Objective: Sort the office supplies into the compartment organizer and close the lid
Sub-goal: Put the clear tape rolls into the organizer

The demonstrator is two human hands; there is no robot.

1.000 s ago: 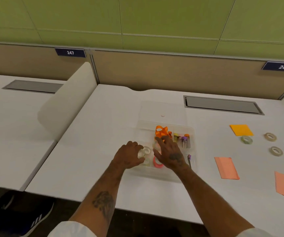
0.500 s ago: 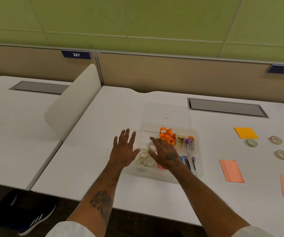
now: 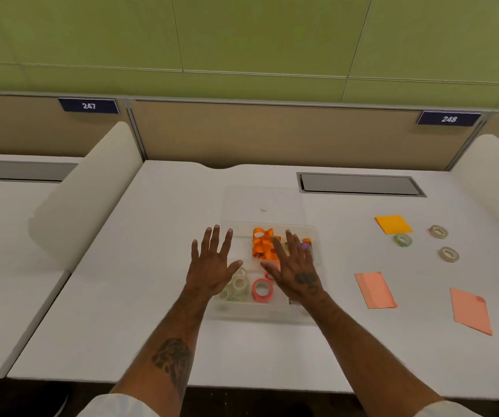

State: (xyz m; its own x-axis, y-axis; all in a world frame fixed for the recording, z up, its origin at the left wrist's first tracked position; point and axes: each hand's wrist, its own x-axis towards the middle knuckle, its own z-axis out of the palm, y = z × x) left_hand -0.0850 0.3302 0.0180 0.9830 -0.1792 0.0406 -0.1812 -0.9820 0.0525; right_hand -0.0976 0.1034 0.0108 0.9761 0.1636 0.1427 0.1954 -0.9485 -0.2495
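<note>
- The clear compartment organizer (image 3: 308,314) stands in the middle of the white desk (image 3: 122,326), and its transparent lid (image 3: 263,203) lies open and flat on the desk behind it.
- The left hand (image 3: 212,266) is over the left edge of the organizer, palm down, with all fingers spread wide and nothing in it.
- The right hand (image 3: 295,266) is over the right half of the organizer, also flat, the fingers stretched out, and it grips nothing.
- An orange ribbon (image 3: 263,243) is in a rear compartment, between the two hands.
- Clear tape rolls (image 3: 239,285) are in a front compartment, and a pink tape roll (image 3: 261,290) is just beside them.
- On the desk to the right lie an orange sticky pad (image 3: 393,224), three tape rolls (image 3: 438,231) and two pink paper sheets (image 3: 375,290), well apart from the organizer.
</note>
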